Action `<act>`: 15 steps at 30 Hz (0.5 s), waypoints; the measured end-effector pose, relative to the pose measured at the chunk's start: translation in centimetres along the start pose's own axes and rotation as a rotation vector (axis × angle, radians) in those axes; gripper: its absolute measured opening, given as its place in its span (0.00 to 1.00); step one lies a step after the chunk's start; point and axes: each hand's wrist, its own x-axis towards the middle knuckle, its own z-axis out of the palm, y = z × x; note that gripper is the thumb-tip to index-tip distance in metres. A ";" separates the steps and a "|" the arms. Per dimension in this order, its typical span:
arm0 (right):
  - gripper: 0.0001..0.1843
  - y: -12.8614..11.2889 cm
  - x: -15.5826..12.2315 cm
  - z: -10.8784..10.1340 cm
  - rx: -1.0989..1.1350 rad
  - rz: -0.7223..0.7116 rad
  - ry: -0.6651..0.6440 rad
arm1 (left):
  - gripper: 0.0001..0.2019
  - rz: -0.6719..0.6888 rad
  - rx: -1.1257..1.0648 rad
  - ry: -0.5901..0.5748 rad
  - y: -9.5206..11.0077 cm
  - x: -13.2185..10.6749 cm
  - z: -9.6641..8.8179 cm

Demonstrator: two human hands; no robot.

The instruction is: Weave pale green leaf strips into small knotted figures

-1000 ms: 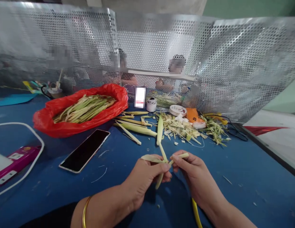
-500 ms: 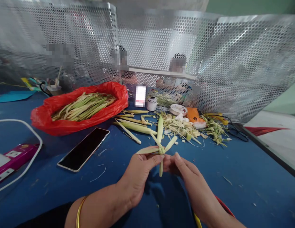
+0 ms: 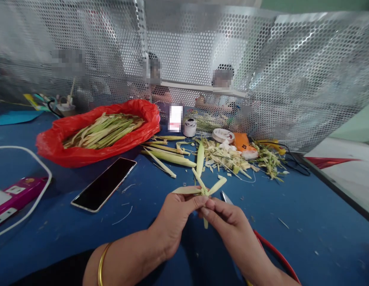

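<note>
My left hand [image 3: 176,222] and my right hand [image 3: 224,220] meet over the blue table [image 3: 291,206], fingers pinched together on a small piece of crossed pale-green leaf strips [image 3: 202,189]. Its blades stick out left, up and right, and one end hangs down between my fingers. A gold bangle [image 3: 101,264] circles my left wrist. Scissors with red handles [image 3: 262,242] lie just behind and under my right hand, the blade tip showing near my fingers.
A red plastic bag [image 3: 83,153] holds several leaf strips at the left. A black phone [image 3: 104,184] lies before it. Loose strips [image 3: 169,157] and trimmings [image 3: 229,157] spread across the middle. A perforated metal screen [image 3: 291,71] closes the back; people sit behind it.
The right blade, held flat by my right hand before, now points up and right. My right fingers have moved to the centre of the piece, and the scissors' tip has come into view.
</note>
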 end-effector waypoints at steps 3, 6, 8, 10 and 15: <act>0.13 -0.2 0.0 0.1 -0.017 -0.016 -0.015 | 0.07 -0.011 -0.003 -0.006 -0.1 0.0 0.0; 0.13 -0.3 0.0 0.3 -0.040 -0.048 -0.015 | 0.09 -0.027 -0.006 0.023 -0.1 0.1 -0.1; 0.14 -0.5 -0.3 0.3 -0.123 -0.080 -0.013 | 0.14 -0.033 -0.007 0.059 0.0 0.2 -0.2; 0.14 -0.8 -0.8 0.0 -0.271 -0.156 0.003 | 0.16 -0.034 0.005 0.097 0.3 0.3 -0.3; 0.11 -2.5 -0.8 -2.5 -0.442 -0.310 0.440 | 0.13 -0.113 0.063 0.091 0.9 0.6 -0.6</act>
